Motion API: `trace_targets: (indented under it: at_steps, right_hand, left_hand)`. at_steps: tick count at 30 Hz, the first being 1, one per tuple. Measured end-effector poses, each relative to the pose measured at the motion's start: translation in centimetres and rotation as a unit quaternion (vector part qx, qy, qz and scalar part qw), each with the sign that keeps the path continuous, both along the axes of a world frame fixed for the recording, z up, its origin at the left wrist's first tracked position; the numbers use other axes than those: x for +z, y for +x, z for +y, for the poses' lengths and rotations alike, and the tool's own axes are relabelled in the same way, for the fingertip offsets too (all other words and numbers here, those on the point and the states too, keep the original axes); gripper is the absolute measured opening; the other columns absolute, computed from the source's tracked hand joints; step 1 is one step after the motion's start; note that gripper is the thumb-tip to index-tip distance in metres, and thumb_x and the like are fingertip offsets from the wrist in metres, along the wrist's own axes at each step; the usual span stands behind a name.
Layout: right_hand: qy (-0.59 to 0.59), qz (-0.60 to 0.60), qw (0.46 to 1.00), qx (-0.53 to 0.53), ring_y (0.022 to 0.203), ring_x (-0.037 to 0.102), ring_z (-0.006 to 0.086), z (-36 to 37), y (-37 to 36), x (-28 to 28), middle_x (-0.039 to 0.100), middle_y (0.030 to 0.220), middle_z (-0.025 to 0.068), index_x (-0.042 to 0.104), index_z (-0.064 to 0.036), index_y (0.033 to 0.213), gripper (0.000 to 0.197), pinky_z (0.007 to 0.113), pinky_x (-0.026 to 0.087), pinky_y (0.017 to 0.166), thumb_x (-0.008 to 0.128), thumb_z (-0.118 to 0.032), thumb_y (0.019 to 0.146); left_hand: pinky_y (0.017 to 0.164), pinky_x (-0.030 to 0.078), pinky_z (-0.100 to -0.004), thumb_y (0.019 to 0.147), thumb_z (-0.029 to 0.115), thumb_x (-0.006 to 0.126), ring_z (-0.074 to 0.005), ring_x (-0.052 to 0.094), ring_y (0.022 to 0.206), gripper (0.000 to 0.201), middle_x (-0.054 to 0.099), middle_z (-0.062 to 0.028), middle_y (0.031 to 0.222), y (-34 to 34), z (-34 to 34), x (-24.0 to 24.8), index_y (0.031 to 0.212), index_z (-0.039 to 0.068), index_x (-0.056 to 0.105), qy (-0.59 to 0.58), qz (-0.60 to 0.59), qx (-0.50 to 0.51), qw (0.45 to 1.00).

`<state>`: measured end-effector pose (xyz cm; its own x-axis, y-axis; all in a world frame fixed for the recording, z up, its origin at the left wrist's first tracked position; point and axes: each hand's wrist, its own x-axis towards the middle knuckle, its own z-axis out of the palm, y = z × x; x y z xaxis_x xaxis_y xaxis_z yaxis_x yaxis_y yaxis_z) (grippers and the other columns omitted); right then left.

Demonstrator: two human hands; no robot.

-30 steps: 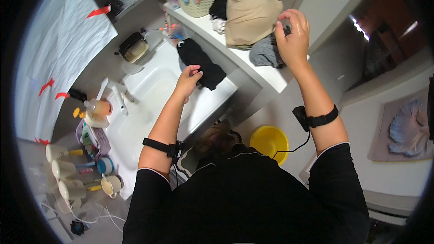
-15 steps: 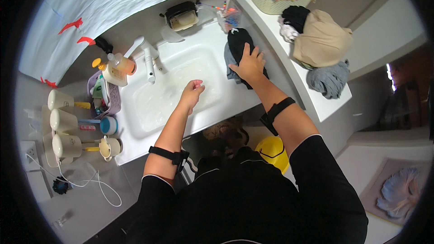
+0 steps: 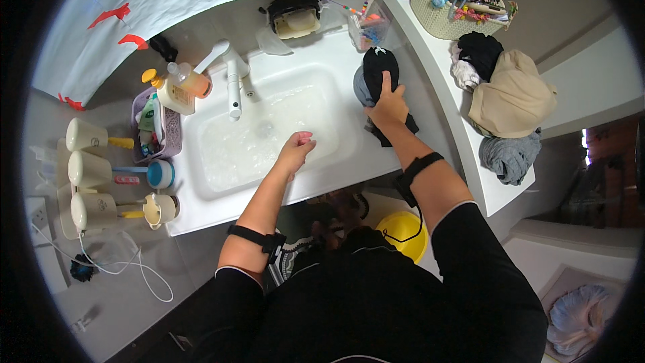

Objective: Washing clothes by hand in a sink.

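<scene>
My right hand (image 3: 388, 104) lies on a black garment (image 3: 381, 67) draped over the right rim of the white sink (image 3: 201, 191), fingers curled into the cloth, with a grey piece under it. My left hand (image 3: 296, 148) hovers over the basin near its front edge, fingers loosely bent and holding nothing. Water fills the basin. The white tap (image 3: 233, 84) stands at the back of the sink.
A shelf (image 3: 494, 195) on the right carries a beige garment (image 3: 514, 101), a grey cloth (image 3: 508, 156), dark clothes and a woven basket (image 3: 453, 17). Soap bottle (image 3: 180, 89), cups with toothbrushes (image 3: 91, 171) stand left. A yellow basin (image 3: 405, 232) sits on the floor.
My right hand came down from the clothes pile on the shelf onto the black garment at the sink rim. My left hand moved from that garment to over the basin.
</scene>
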<state>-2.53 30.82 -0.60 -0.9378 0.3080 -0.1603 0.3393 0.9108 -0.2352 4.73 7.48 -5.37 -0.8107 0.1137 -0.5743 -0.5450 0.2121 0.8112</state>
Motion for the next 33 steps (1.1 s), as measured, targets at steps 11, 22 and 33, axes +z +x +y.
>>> trace_targets:
  at_steps: [11, 22, 33]
  right_hand:
    - [-0.459, 0.054, 0.840, 0.284, 0.109, 0.046, 0.0246, -9.3, 1.1, -0.6, 0.047, 0.119, 0.0136, 0.034, -0.0080, 0.126, 0.086, 0.032, 0.038, 0.091, 0.078, -0.023, 0.054]
    - [-0.386, -0.048, 0.820, 0.420, 0.104, 0.050, 0.0290, -17.9, -0.8, -6.1, 0.051, 0.113, 0.0182, 0.039, -0.0088, 0.121, 0.065, 0.035, 0.039, 0.089, 0.072, -0.024, 0.067]
    - [-0.468, -0.029, 0.807, 0.360, 0.110, 0.044, 0.0393, -29.9, -0.5, -12.0, 0.044, 0.119, 0.0254, 0.029, -0.0055, 0.129, 0.074, 0.040, 0.036, 0.093, 0.069, -0.017, 0.068]
  left_hand:
    - [0.083, 0.042, -0.0494, 0.073, 0.042, 0.068, -0.0287, 0.046, 0.109, 0.097, 0.036, -0.0114, 0.128, -2.0, -0.9, 1.5, 0.137, 0.028, -0.004, 0.378, -0.017, 0.285, 0.881]
    - [0.079, 0.047, -0.0424, 0.067, -0.004, 0.054, -0.0274, 0.051, 0.103, 0.078, 0.047, -0.0123, 0.118, 1.9, -14.3, -0.9, 0.134, 0.020, 0.023, 0.195, 0.066, 0.458, 0.864]
    - [0.089, 0.040, -0.0304, 0.058, -0.012, 0.054, -0.0230, 0.050, 0.105, 0.077, 0.047, -0.0132, 0.118, 7.3, -19.0, -1.4, 0.129, 0.005, 0.030, -0.038, 0.219, 0.525, 0.822]
